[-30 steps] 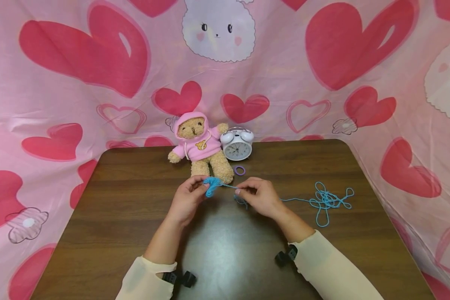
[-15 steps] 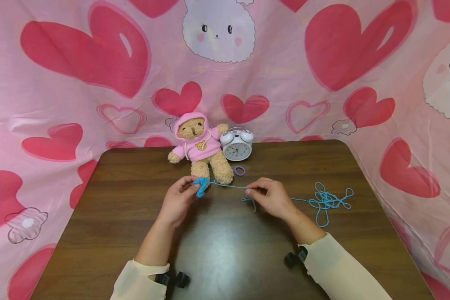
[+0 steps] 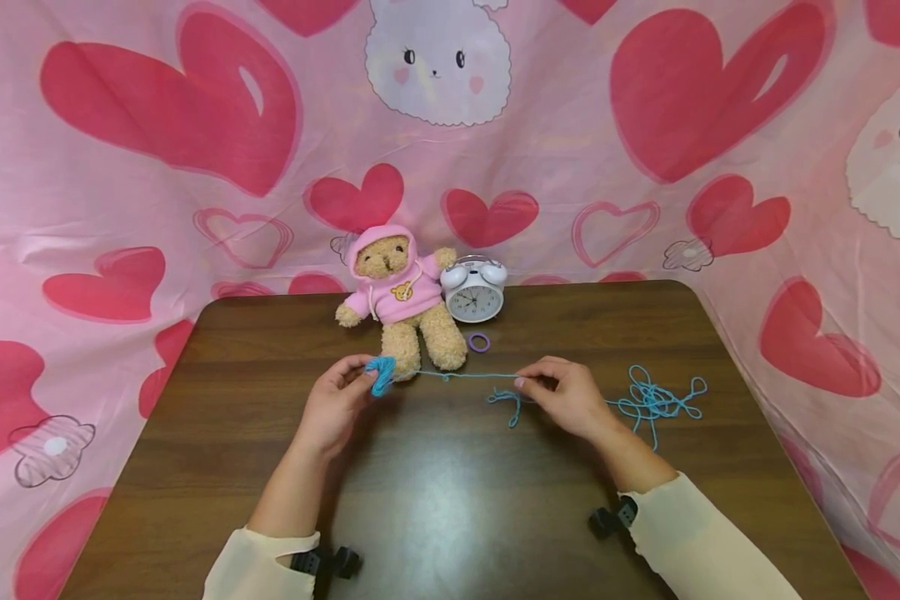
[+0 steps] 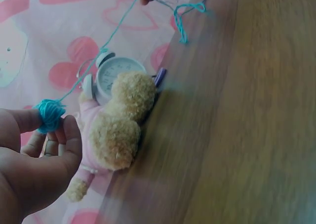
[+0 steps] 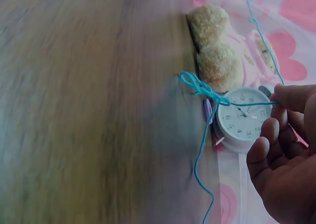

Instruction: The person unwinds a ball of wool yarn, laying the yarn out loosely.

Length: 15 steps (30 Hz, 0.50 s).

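My left hand [image 3: 333,406] pinches a small wound bundle of blue yarn [image 4: 50,115] between thumb and fingers. From that bundle a single strand [image 3: 472,375] runs taut to the right, with a small kink or loop partway along. My right hand [image 3: 566,398] pinches this strand between thumb and forefinger, above the table. Below the right fingertips dangles a short looped tangle of yarn [image 5: 202,88]. Past the right hand the yarn leads to a loose pile [image 3: 656,398] on the table's right side.
A teddy bear [image 3: 397,292] in a pink hoodie sits at the table's back, beside a white alarm clock [image 3: 475,292]. A purple ring [image 3: 479,342] lies in front of the clock. Behind the wooden table [image 3: 450,517] hangs a pink heart-patterned cloth [image 3: 570,150].
My hands have moved apart, the left hand leftward with the bundle and the right hand rightward. The strand between them has grown longer, and the dangling tangle has shifted right.
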Tool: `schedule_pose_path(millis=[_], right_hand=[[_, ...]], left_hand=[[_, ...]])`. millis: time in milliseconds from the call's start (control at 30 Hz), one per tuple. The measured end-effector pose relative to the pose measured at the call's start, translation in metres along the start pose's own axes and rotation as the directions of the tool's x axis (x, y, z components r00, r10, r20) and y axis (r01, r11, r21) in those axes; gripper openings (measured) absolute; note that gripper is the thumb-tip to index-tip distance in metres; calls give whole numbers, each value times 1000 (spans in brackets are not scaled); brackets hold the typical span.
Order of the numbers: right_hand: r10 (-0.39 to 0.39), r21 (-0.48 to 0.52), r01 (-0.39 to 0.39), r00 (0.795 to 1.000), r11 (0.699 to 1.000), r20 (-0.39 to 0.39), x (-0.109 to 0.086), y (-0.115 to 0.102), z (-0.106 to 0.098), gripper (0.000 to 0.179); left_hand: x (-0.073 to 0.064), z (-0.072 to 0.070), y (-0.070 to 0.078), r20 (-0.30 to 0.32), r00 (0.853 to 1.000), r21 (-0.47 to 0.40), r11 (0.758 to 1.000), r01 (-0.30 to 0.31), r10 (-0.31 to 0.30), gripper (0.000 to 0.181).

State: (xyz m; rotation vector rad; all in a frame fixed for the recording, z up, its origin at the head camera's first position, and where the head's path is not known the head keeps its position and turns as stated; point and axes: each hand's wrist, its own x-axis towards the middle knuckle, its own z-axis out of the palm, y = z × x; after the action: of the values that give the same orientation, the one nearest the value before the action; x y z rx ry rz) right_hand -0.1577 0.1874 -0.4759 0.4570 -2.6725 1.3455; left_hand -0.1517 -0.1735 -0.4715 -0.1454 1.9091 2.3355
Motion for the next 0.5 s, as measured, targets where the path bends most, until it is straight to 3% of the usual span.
schedule_pose_path(millis=[300,500], right_hand=[[20,-46,-20,1000,999,-15,-8,9,-16,7],[35,-82,-37,999,996,-34,-17,19,-29,7]], left_hand=[[-3,-20,3,-44,998,34,999,34,-33,24],[-6,-30,4,-44,999,27,1000,13,-12,28]])
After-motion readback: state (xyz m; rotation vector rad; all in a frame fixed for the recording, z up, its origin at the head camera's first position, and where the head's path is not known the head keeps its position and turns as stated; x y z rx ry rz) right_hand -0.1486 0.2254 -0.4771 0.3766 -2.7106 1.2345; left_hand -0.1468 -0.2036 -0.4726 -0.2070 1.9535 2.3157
